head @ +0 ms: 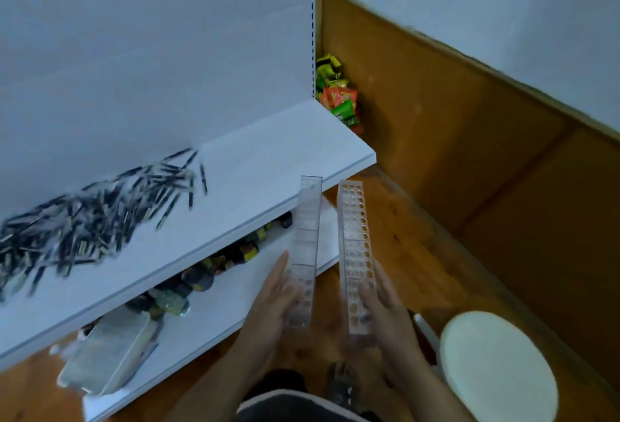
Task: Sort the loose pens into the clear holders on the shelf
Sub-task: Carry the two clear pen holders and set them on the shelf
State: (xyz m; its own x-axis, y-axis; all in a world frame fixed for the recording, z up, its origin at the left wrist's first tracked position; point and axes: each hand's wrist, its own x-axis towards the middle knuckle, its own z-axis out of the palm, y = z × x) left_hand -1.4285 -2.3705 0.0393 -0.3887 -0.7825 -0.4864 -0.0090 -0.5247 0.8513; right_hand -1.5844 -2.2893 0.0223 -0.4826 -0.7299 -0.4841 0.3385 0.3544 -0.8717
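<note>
A large heap of dark loose pens (87,217) lies on the left part of the white shelf (268,156). My left hand (273,297) grips the near end of one long clear holder (306,237), turned on its side. My right hand (382,301) grips a second clear holder (355,240), its rows of round holes facing up. Both holders are in the air in front of the shelf's right end, side by side and a little apart. No pens stand in them.
Below is a lower white shelf (214,314) with dark bottles (198,277) and a clear tray (110,354). Colourful snack packets (339,96) lie behind the shelf's right end. A white round stool (496,368) stands on the wooden floor at my right.
</note>
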